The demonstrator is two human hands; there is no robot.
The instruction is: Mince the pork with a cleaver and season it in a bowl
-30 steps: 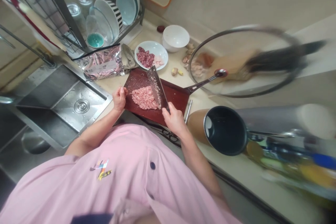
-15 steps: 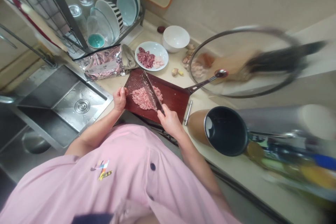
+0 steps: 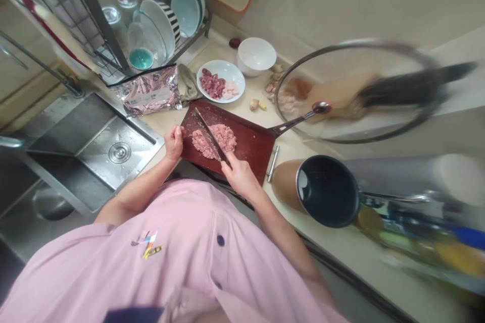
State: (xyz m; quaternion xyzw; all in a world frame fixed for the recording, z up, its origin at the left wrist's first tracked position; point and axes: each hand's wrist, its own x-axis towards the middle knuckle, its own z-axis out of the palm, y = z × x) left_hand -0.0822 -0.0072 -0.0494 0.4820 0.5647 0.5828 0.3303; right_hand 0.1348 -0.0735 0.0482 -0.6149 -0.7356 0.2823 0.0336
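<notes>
My right hand (image 3: pixel 242 176) is wrapped round the handle of a kitchen knife (image 3: pixel 209 135), whose broad blade lies across a heap of minced meat (image 3: pixel 226 137). The meat is pink and spread in a rough patch on a dark red cutting board (image 3: pixel 250 147). At the board's left end my left hand (image 3: pixel 174 142) is closed on its edge; whatever grip is under the fingers is hidden. Just beyond the board stands a white plate (image 3: pixel 237 74) with dark red meat pieces and a paler pile.
A spoon (image 3: pixel 301 117) reaches over the board's far right corner. Behind are a white bowl (image 3: pixel 257 56), ginger pieces (image 3: pixel 254 104) and a glass lid (image 3: pixel 335 137). A dark pot (image 3: pixel 328 191) stands right, a foil bag (image 3: pixel 151 92) and steel sink (image 3: pixel 100 146) left, with a dish rack (image 3: pixel 113 35) behind.
The knife has moved left across the minced meat, its tip now nearer the board's far left corner. My right hand has shifted slightly left with it; my left hand stays at the board's edge.
</notes>
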